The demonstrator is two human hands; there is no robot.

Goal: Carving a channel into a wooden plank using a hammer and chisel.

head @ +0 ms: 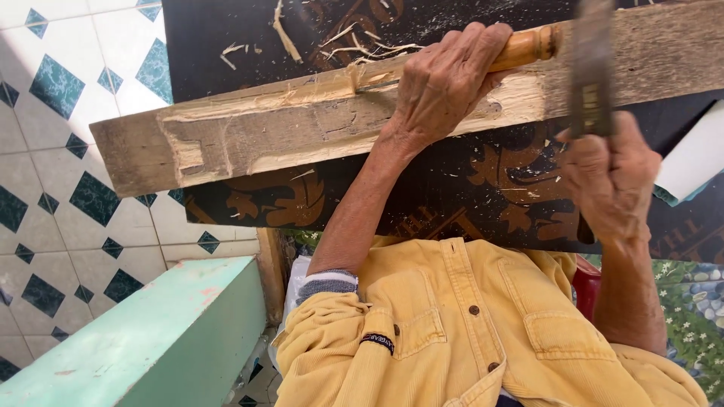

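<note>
Nearest you, your right hand (611,177) curls its fingers shut around a blurred flat metal striker (592,71) poised by the handle's end, while farther out your left hand (445,83) clamps the wooden chisel handle (528,47), steadying the blade in the groove of the plank (249,139), just past your little finger.

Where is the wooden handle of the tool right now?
In the head view, the wooden handle sits top centre-right, gripped in the left hand, lying on the plank.

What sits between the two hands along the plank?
In the head view, between the left hand and the right hand runs the chisel's turned wooden handle, over the plank's freshly cut pale edge; a flat metal tool rises from the right hand.
</note>
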